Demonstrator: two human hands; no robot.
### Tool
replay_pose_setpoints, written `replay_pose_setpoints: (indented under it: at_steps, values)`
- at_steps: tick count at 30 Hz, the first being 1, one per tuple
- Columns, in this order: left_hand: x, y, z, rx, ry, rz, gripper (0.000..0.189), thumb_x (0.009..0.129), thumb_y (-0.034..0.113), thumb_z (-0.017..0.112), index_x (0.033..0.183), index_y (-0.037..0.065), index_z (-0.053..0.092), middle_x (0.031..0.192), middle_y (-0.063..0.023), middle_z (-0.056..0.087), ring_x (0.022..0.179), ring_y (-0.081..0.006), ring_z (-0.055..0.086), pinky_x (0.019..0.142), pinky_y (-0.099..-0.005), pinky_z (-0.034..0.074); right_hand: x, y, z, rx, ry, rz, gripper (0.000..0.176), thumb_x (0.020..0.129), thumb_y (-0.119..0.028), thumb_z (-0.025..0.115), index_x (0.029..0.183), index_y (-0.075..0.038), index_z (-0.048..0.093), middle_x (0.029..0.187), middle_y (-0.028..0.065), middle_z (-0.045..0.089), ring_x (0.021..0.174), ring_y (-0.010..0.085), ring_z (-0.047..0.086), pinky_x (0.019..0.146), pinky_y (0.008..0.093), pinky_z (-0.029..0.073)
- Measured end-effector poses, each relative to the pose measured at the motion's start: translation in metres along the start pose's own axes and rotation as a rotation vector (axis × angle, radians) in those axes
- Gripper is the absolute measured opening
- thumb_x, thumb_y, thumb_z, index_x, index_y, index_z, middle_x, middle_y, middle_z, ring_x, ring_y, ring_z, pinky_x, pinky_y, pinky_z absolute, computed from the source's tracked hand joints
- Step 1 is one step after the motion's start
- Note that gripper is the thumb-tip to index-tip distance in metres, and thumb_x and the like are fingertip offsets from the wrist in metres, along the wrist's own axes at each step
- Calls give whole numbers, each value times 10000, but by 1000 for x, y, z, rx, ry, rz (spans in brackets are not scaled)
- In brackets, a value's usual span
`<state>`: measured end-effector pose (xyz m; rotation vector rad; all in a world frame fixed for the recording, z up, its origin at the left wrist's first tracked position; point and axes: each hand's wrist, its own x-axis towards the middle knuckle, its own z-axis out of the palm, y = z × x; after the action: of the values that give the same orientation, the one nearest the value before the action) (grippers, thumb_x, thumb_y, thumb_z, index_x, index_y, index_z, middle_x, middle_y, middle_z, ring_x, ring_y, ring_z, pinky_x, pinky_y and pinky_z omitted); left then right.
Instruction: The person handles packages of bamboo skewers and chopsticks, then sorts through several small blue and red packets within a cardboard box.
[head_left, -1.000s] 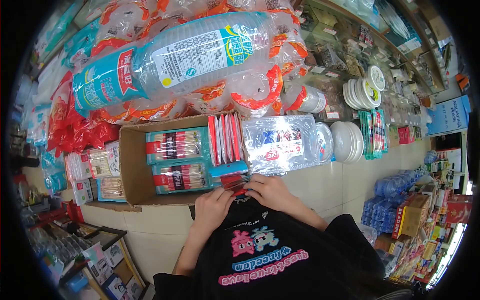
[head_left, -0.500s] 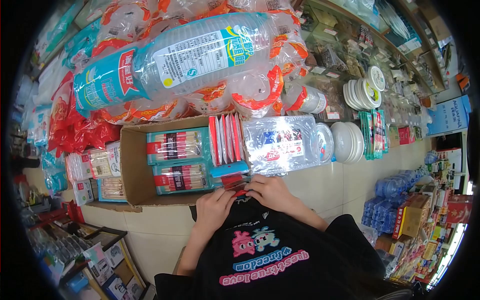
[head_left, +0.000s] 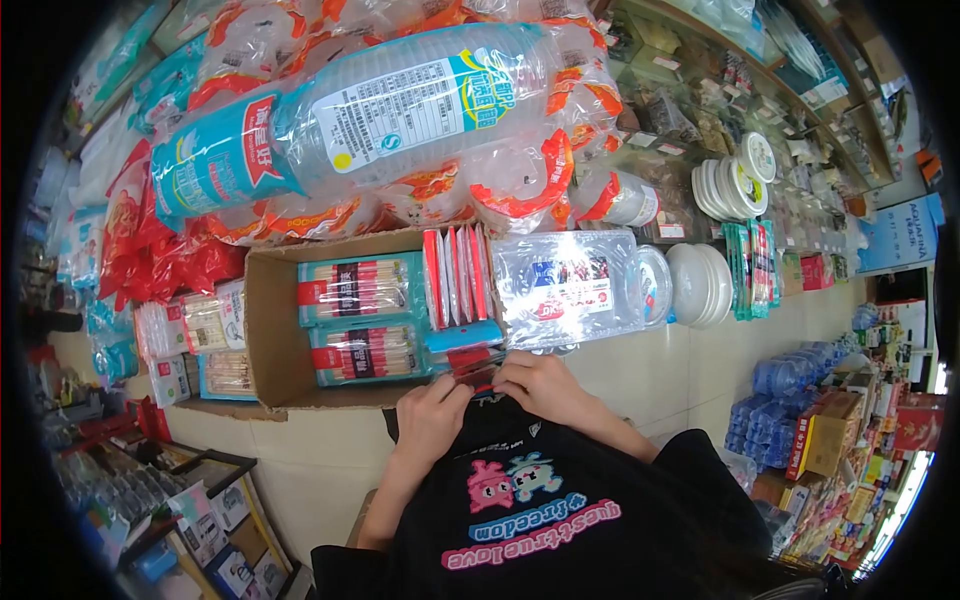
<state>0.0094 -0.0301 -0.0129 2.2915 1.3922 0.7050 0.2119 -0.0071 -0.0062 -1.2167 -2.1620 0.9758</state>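
Close to my chest, at the near right corner of the cardboard box point(head_left: 262, 335), both hands pinch a small clear plastic packet with red parts point(head_left: 480, 376). My left hand point(head_left: 432, 412) is closed on its left side. My right hand point(head_left: 537, 384) is closed on the right side, fingertips bent over it. What lies inside the packet is hard to make out. Just beyond my fingers in the box are a blue packet point(head_left: 464, 336) and a row of red-edged packets point(head_left: 456, 277). Bundles of wooden chopsticks in teal packaging point(head_left: 362, 287) fill the box's left part.
Beyond the box lies a long sleeve of clear plastic cups point(head_left: 400, 112) on more wrapped cups. To the right are clear plastic containers point(head_left: 567, 292), white bowls point(head_left: 697, 284) and stacked lids point(head_left: 735, 188). Bottled-water packs point(head_left: 790, 370) stand on the floor at right.
My hands stay at nearly the same spot, with the fingers slightly shifted and a bit farther apart on the packet. The whole view has moved slightly.
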Motion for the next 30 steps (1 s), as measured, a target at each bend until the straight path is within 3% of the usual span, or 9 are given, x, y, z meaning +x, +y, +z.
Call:
replay_pose_setpoints:
  at_steps: [4,7,10,13,19,25,28,30]
  values:
    - [5,2,-10,-87,172,-95,145,712,112,724,786,79,603,795,-53,574,638,-231,603,550,-328,480,4,-4,-4,122,208,31,101,741,-66,678,825,-50,625,818,93,587,721,277,616,589,356,494]
    - [0,-9,-18,-84,227,-159,174,684,87,752,777,61,608,765,-57,585,638,-231,602,560,-325,481,1,-5,-30,136,56,143,142,747,-93,678,879,-56,642,842,101,606,756,288,619,625,368,497]
    - [-13,-21,-25,-68,52,-212,150,700,77,734,784,59,612,716,-56,584,630,-233,602,560,-320,477,-5,3,-52,16,-323,108,204,757,-137,673,945,-61,653,863,108,624,774,307,619,670,393,494]
    - [-18,-28,-25,-28,-75,-220,156,711,115,709,824,57,618,715,-70,581,656,-259,604,568,-354,480,-15,23,-33,-156,-259,59,248,775,-186,671,990,-62,663,905,116,656,736,290,628,687,368,503]
    - [-22,-29,-6,5,-128,-230,222,717,150,677,917,61,637,741,-84,590,671,-269,610,587,-377,494,-13,27,0,-215,-139,156,234,754,-199,679,947,-69,655,808,104,634,742,304,622,662,400,494]
    - [-19,-27,-5,-33,-43,-268,193,728,123,673,899,57,612,759,-93,602,699,-283,619,600,-381,489,-9,22,2,-52,-12,283,215,730,-182,721,848,-65,584,753,98,620,720,266,633,619,358,494]
    - [-14,-27,5,-127,44,-448,172,731,118,680,866,52,597,771,-104,617,707,-290,624,604,-384,485,-5,16,-1,-19,105,351,289,714,-172,748,893,-70,544,779,95,621,749,249,645,626,343,498]
    - [-13,-33,20,-176,76,-435,179,728,124,690,857,52,589,775,-106,624,701,-290,625,605,-386,484,-6,23,1,-48,119,337,336,708,-185,759,926,-70,530,805,96,625,765,242,650,635,342,500]
